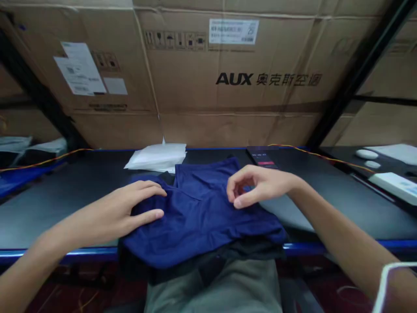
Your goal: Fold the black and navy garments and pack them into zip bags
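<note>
A pair of navy blue shorts lies spread across the front of the table and hangs over its edge, the narrower band end pointing away from me. Dark black cloth shows beneath it. My left hand rests on the left side of the shorts, thumb and fingers apart. Over the right side is my right hand, its fingers curled in and the thumb close to the fingertips. Whatever may be between those fingertips is too small or hidden to make out.
White paper or plastic sheets lie behind the shorts. A phone with a lit screen is at the back right. Large cardboard boxes stand behind the table. A white box sits far right; a white cable crosses near my right forearm.
</note>
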### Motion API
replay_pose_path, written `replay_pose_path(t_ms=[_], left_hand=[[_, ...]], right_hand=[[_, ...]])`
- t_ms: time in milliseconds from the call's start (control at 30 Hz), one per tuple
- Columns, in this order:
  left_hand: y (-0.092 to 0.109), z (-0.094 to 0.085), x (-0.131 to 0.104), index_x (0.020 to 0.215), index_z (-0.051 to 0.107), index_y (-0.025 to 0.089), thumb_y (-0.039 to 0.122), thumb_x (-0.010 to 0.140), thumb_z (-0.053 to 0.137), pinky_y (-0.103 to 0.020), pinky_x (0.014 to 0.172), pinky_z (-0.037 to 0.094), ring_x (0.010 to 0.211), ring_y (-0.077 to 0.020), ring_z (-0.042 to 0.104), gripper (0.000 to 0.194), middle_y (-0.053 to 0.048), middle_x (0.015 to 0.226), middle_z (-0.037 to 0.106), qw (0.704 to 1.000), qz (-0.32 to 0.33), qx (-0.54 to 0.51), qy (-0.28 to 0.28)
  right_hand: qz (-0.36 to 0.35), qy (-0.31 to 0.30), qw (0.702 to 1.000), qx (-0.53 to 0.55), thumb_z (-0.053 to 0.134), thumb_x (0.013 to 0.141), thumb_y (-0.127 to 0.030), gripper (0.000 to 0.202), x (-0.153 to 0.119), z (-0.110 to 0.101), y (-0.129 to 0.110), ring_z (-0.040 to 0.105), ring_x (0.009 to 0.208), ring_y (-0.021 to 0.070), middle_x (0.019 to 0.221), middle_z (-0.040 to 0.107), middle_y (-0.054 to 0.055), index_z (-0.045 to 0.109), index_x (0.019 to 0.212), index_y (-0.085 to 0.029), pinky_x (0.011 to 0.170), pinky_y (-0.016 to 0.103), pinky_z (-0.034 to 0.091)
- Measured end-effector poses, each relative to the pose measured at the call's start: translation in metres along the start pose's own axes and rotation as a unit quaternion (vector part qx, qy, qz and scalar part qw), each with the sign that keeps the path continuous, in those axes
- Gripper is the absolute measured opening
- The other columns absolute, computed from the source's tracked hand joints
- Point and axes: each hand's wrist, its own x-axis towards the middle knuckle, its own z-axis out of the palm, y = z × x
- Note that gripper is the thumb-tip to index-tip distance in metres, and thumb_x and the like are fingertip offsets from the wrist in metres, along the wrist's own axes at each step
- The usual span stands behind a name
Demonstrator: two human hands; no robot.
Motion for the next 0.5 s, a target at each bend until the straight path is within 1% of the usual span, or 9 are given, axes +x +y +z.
replay_pose_path(t_ms=[67,133,200,233,300,367,400,433,500], left_hand=[[-0.013,0.007,0.003,0.133,0.060,0.028,0.064,0.086,0.056,-0.046,0.108,0.045,0.125,-0.0325,0.057,0.060,-0.008,0.139,0.060,0.999,-0.022,0.029,-0.018],[-0.021,0.011,0.003,0.136,0.058,0.028,0.068,0.083,0.057,-0.049,0.109,0.044,0.130,-0.0346,0.053,0.067,-0.010,0.143,0.056,0.998,-0.024,0.046,-0.024],[-0.025,0.012,0.003,0.138,0.057,0.029,0.070,0.081,0.058,-0.050,0.112,0.040,0.136,-0.0353,0.047,0.070,-0.009,0.149,0.050,0.998,-0.017,0.053,0.004],[-0.024,0.012,0.003,0.138,0.056,0.029,0.070,0.081,0.059,-0.050,0.114,0.037,0.139,-0.0351,0.043,0.070,-0.009,0.152,0.047,0.998,-0.015,0.054,0.023],[-0.021,0.013,0.005,0.140,0.054,0.030,0.069,0.082,0.058,-0.051,0.117,0.031,0.144,-0.0341,0.037,0.071,-0.008,0.156,0.042,0.998,-0.013,0.049,0.047],[-0.017,0.013,0.009,0.145,0.049,0.029,0.068,0.084,0.056,-0.052,0.119,0.026,0.146,-0.0331,0.032,0.072,-0.008,0.157,0.040,0.999,-0.004,0.043,0.024],[-0.014,0.013,0.011,0.147,0.046,0.030,0.068,0.085,0.055,-0.052,0.120,0.025,0.147,-0.0327,0.032,0.073,-0.008,0.157,0.040,0.999,0.005,0.038,-0.007],[-0.012,0.011,0.014,0.148,0.045,0.030,0.067,0.086,0.055,-0.053,0.119,0.025,0.146,-0.0324,0.032,0.073,-0.008,0.156,0.041,0.998,0.015,0.034,-0.043],[-0.008,0.003,0.020,0.147,0.046,0.032,0.066,0.087,0.054,-0.052,0.119,0.025,0.145,-0.0313,0.036,0.069,-0.007,0.153,0.046,0.994,0.027,0.027,-0.099]], right_hand=[[0.028,-0.089,0.995,-0.031,0.080,0.071,-0.045,0.037,0.010,0.012,0.002,0.061,0.072,0.0129,0.077,0.068,0.003,0.072,0.087,-0.012,0.068,0.023,0.049],[0.043,-0.123,0.990,-0.057,0.084,0.065,-0.046,0.043,0.014,0.017,0.004,0.059,0.070,0.0127,0.075,0.066,0.001,0.072,0.088,-0.012,0.065,0.023,0.048],[0.037,-0.088,0.994,-0.061,0.082,0.068,-0.047,0.044,0.015,0.018,0.004,0.060,0.071,0.0132,0.078,0.067,0.002,0.072,0.093,-0.013,0.066,0.024,0.048],[0.025,-0.046,0.997,-0.063,0.079,0.072,-0.048,0.042,0.016,0.018,0.004,0.062,0.074,0.0141,0.082,0.069,0.003,0.071,0.095,-0.013,0.068,0.025,0.049],[-0.019,0.068,0.993,-0.097,0.072,0.080,-0.048,0.040,0.019,0.018,0.006,0.064,0.087,0.0177,0.097,0.071,0.006,0.069,0.102,-0.014,0.079,0.029,0.051],[-0.051,0.161,0.971,-0.170,0.068,0.083,-0.052,0.048,0.023,0.020,0.011,0.061,0.110,0.0239,0.120,0.067,0.011,0.066,0.116,-0.017,0.097,0.037,0.047],[-0.051,0.176,0.961,-0.209,0.067,0.083,-0.055,0.055,0.025,0.022,0.015,0.055,0.121,0.0274,0.130,0.062,0.013,0.063,0.124,-0.018,0.105,0.042,0.042],[-0.035,0.163,0.956,-0.241,0.066,0.082,-0.059,0.065,0.027,0.023,0.019,0.048,0.131,0.0307,0.140,0.055,0.014,0.058,0.132,-0.019,0.111,0.047,0.036],[0.006,0.109,0.956,-0.272,0.062,0.081,-0.067,0.078,0.029,0.024,0.025,0.040,0.140,0.0344,0.151,0.044,0.016,0.051,0.142,-0.019,0.116,0.051,0.030]])
